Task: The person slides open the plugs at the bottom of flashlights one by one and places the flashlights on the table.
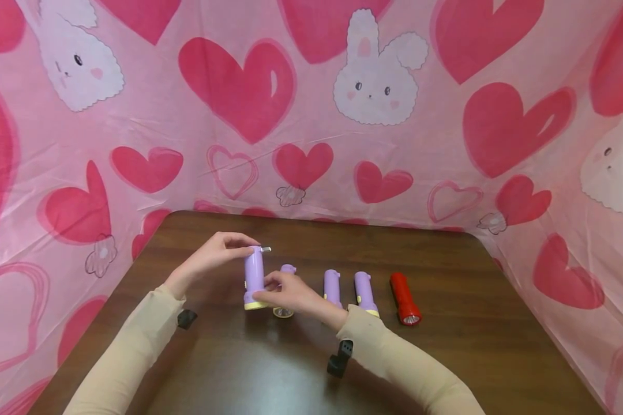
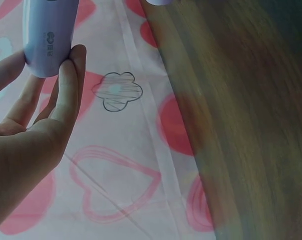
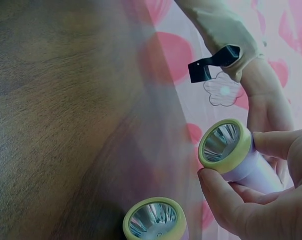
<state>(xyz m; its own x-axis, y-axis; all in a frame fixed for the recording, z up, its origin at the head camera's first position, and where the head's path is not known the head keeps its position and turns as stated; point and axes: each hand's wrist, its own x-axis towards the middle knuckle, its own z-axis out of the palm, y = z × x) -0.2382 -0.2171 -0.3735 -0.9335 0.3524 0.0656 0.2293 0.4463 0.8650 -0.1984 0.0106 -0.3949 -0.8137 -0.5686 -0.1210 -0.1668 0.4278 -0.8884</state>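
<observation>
Between both hands a purple flashlight [image 1: 254, 270] is held above the table, its yellow-rimmed head down and a small metal piece sticking out sideways at its tail. My left hand [image 1: 214, 256] grips the tail end between thumb and fingers. At the other end, my right hand [image 1: 297, 295] pinches the flashlight's head; the right wrist view shows the thumb and fingers on the yellow rim [image 3: 245, 153] and the reflector inside. Just behind the right hand lies a second purple flashlight [image 1: 284, 313], partly hidden by that hand.
Two more purple flashlights, one nearer [image 1: 331, 283] and one farther right [image 1: 364, 286], lie partly behind the right forearm. A red flashlight [image 1: 402, 294] is at the row's right end. The brown wooden table [image 1: 228, 369] is enclosed by pink heart-and-rabbit cloth [image 1: 311, 132].
</observation>
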